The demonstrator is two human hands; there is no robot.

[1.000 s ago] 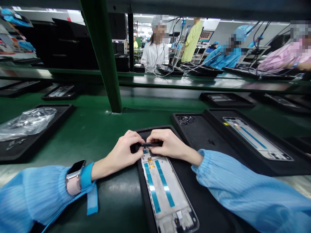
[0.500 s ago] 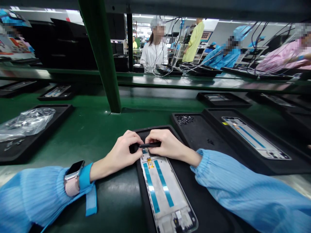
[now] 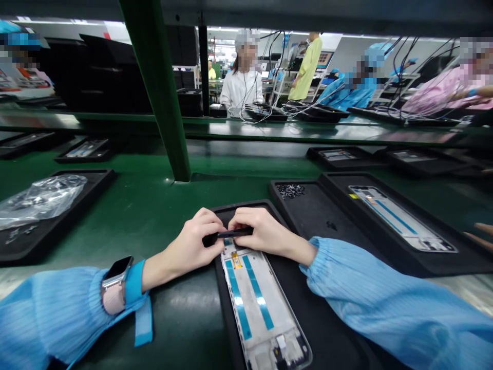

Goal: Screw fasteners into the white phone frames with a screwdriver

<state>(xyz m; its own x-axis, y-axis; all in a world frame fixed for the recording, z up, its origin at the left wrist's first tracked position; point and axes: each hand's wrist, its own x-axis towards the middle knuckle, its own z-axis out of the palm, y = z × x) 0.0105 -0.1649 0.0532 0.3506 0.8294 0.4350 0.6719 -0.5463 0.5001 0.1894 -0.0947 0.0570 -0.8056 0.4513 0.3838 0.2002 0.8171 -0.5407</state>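
Observation:
A phone frame (image 3: 259, 303), silver with two blue strips and an orange flex cable (image 3: 236, 260), lies in a black foam tray (image 3: 225, 308) before me. My left hand (image 3: 202, 237) is curled at its far left corner, thumb and index finger closed around a dark gap; what they pinch is hidden. My right hand (image 3: 258, 229) grips a slim black tool (image 3: 235, 233), which looks like tweezers, held nearly level above the frame's far end. Its tip points left, close to my left fingertips. Small parts under the fingers cannot be made out.
To the right, one tray (image 3: 304, 210) holds small black parts and another holds a second phone frame (image 3: 402, 218). A person's hand (image 3: 483, 234) shows at the right edge. At left, a plastic bag (image 3: 42, 198) lies on a tray. A green post (image 3: 159, 92) stands ahead.
Both my hands keep nearly the same pose over the phone frame. Another person's hand shows more at the right edge, and a tray at the back right has shifted left.

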